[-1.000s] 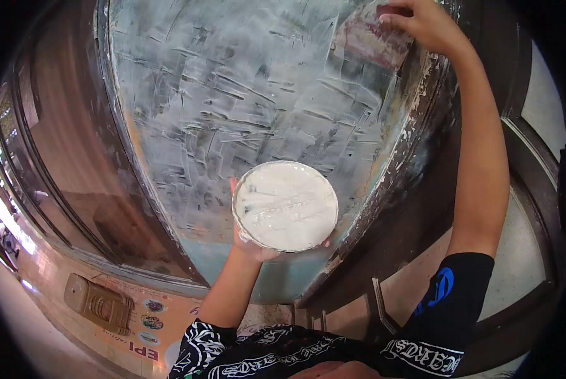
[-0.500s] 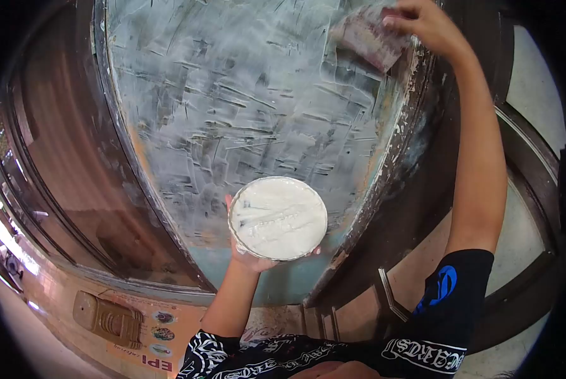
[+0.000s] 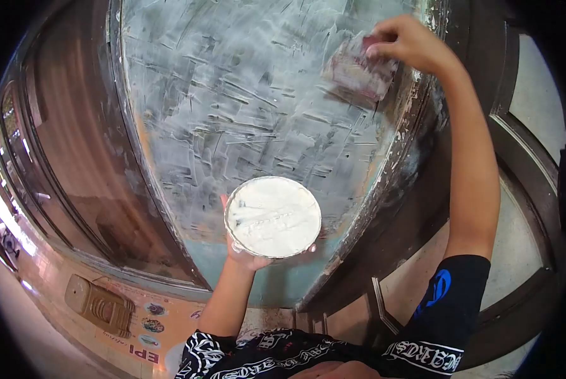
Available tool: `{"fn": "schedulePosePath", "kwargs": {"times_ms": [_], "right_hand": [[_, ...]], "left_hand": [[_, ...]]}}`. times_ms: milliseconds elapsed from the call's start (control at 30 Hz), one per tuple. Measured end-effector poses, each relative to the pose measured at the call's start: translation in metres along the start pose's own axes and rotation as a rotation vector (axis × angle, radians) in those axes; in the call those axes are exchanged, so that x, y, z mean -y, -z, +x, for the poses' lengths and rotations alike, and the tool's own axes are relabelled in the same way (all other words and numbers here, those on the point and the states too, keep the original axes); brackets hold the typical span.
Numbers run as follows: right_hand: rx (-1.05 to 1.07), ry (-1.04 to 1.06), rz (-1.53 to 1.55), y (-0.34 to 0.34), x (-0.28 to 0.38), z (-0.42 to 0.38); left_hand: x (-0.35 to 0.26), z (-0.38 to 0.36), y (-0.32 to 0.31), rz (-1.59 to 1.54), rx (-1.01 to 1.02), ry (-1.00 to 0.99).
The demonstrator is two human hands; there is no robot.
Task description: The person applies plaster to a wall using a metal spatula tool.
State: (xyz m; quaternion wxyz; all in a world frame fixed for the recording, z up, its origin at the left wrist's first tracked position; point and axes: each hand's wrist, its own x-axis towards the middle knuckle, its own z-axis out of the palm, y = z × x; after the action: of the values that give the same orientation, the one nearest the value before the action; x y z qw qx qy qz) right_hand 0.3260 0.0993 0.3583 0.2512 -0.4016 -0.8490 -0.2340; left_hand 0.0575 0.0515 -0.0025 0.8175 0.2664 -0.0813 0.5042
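My left hand [image 3: 250, 258] holds a round tub [image 3: 274, 217] from below, its fingers around the side. White paste fills the tub, with ridges and a gouge at its left. Up at the right, my right hand [image 3: 401, 44] pinches a flat, reddish, paste-smeared scraper [image 3: 361, 71]. The scraper lies against or close over the grey-blue panel [image 3: 232, 95], near the panel's right edge. White smears and dark streaks cover much of the panel.
Worn dark frame strips run down both sides of the panel, the right one [image 3: 384, 174] flaking. A brown plastic stool [image 3: 99, 304] and an orange poster [image 3: 149, 338] are on the floor at lower left. Dark-framed panels stand at right.
My right hand and the scraper have moved down and a little left over the panel. The tub in my left hand has shifted slightly left as the view moved.
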Motion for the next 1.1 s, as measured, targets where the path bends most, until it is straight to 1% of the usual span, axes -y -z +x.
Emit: {"fn": "schedulePosePath", "kwargs": {"times_ms": [67, 133, 167, 200, 233, 267, 333, 367, 400, 467, 500, 567, 600, 633, 667, 700, 733, 800, 867, 900, 933, 1000, 1033, 1067, 1100], "right_hand": [[0.034, -0.070, -0.068, -0.005, 0.005, 0.003], [-0.108, -0.056, -0.109, 0.019, -0.022, 0.010], [-0.213, -0.038, -0.074, 0.031, -0.050, 0.015], [-0.326, -0.231, 0.144, 0.041, -0.015, 0.005], [-0.295, -0.246, 0.091, 0.052, -0.016, 0.000], [-0.262, -0.261, 0.037, 0.057, -0.019, -0.005], [-0.182, -0.086, 0.156, 0.025, -0.019, -0.010], [0.006, -0.079, 0.212, 0.011, -0.010, -0.011], [0.079, -0.073, 0.146, -0.005, 0.014, -0.014], [0.177, 0.002, -0.113, -0.033, 0.021, -0.005], [0.170, 0.001, -0.117, -0.029, 0.019, -0.004], [-0.035, -0.068, -0.066, -0.016, 0.004, 0.006], [-0.140, -0.063, 0.055, -0.002, -0.014, 0.012], [-0.221, -0.038, -0.129, 0.022, -0.032, 0.018], [-0.289, -0.067, -0.150, 0.045, -0.039, 0.020], [-0.422, -0.199, -0.020, 0.057, -0.006, 0.011], [-0.399, -0.188, 0.098, 0.068, -0.018, 0.012], [-0.148, -0.173, 0.044, 0.076, -0.056, 0.013], [-0.109, -0.064, 0.104, 0.036, -0.011, -0.001], [0.062, -0.062, 0.201, 0.020, 0.009, -0.002], [0.010, 0.034, 0.026, -0.005, 0.018, -0.005], [0.174, -0.040, -0.162, -0.020, 0.039, 0.005], [0.169, -0.040, -0.161, -0.018, 0.031, 0.008], [0.016, -0.021, -0.083, -0.010, 0.013, 0.016], [-0.135, 0.000, -0.004, -0.001, -0.007, 0.026]], "left_hand": [[-0.002, 0.002, 0.003, -0.033, 0.160, 0.049], [-0.003, 0.004, 0.004, -0.017, 0.170, 0.047], [-0.002, 0.004, 0.004, -0.079, 0.069, 0.032], [-0.001, 0.003, 0.004, -0.143, -0.033, 0.018], [-0.001, -0.001, -0.002, -0.033, -0.026, 0.000], [-0.002, -0.001, -0.001, -0.037, -0.026, 0.003], [-0.002, 0.002, 0.001, -0.092, 0.158, 0.045], [-0.002, 0.003, 0.000, -0.069, 0.158, 0.056], [0.000, 0.004, -0.001, -0.072, 0.163, 0.058], [0.003, 0.005, -0.001, -0.110, 0.153, 0.079], [0.003, 0.005, 0.000, -0.048, 0.107, 0.072], [0.004, 0.005, -0.001, -0.051, 0.102, 0.076], [0.004, 0.003, -0.001, -0.061, 0.086, 0.078], [0.005, 0.002, -0.001, -0.016, -0.021, 0.037], [0.003, 0.000, -0.001, -0.013, -0.021, 0.032], [0.002, -0.002, 0.000, -0.030, -0.003, 0.026], [0.000, -0.003, 0.000, -0.047, 0.016, 0.021], [-0.004, -0.005, 0.004, -0.064, 0.036, 0.021], [-0.006, -0.005, 0.008, -0.099, 0.083, 0.024], [-0.005, -0.005, 0.008, -0.139, 0.045, 0.025], [-0.004, -0.005, 0.008, -0.143, 0.044, 0.025], [-0.002, -0.005, 0.005, -0.070, 0.055, 0.038], [-0.001, -0.004, 0.005, -0.062, 0.148, 0.057], [-0.001, -0.004, 0.002, -0.056, 0.152, 0.056], [0.000, -0.006, -0.002, -0.044, 0.098, 0.050]]}}
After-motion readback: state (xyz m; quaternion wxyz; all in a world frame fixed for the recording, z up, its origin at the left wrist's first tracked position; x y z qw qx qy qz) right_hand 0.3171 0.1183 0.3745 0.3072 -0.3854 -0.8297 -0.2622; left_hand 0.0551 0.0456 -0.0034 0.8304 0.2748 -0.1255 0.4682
